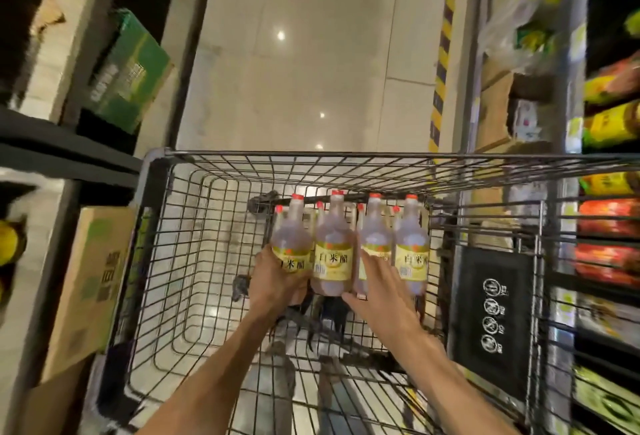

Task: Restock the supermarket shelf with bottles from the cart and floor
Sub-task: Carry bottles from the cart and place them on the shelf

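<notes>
Several clear vinegar bottles with red caps and yellow labels stand in a row inside the wire cart [152,171], against its right side. My left hand [277,278] is wrapped around the lower part of the leftmost bottle [289,244]. My right hand [381,282] reaches in with fingers spread against the third bottle [374,237], its thumb under the second bottle [332,254]. It touches the bottle's label; a full grip cannot be made out. A fourth bottle [412,244] stands furthest right.
Shelves with yellow, green and orange packets [609,122] run along the right. To the left stand dark shelving, a green carton [131,70] and a brown cardboard box [90,289]. The tiled aisle floor [304,53] stretches ahead. A black sign panel [491,320] hangs on the cart.
</notes>
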The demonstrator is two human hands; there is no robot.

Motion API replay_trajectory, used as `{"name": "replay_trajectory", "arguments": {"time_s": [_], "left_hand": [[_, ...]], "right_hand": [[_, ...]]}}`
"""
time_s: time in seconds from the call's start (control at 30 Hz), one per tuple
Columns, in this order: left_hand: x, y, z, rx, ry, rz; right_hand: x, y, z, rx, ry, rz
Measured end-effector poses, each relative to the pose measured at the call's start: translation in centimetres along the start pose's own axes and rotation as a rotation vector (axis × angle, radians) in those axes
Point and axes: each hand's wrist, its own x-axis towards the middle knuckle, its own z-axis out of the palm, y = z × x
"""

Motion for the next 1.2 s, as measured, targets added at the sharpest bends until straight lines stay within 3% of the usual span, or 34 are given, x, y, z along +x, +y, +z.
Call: {"name": "replay_trajectory", "arguments": {"time_s": [0.2,0.43,0.6,0.93,1.2], "left_hand": [[-0.9,-2.0,-2.3,-0.156,0.007,0.019],[-3.1,-1.3,-5.1,-0.275,0.031,0.030],[-2.5,-1.8,-5.8,-0.250,0.074,0.013],[-3.3,-0.9,-7.0,-0.226,0.071,0.064],[-6.3,2.9,-9.9,-0.121,-0.007,0.161]], "right_hand": [[3.1,-2.3,0.2,0.172,0.034,0.090],[8.0,-6.4,5.0,0.209,0.101,0.434],[8.2,-6.2,6.5,0.312,0.212,0.407],[8.5,-5.9,6.1,0.474,0.166,0.458],[1.4,-5.0,1.8,0.707,0.140,0.427]]}}
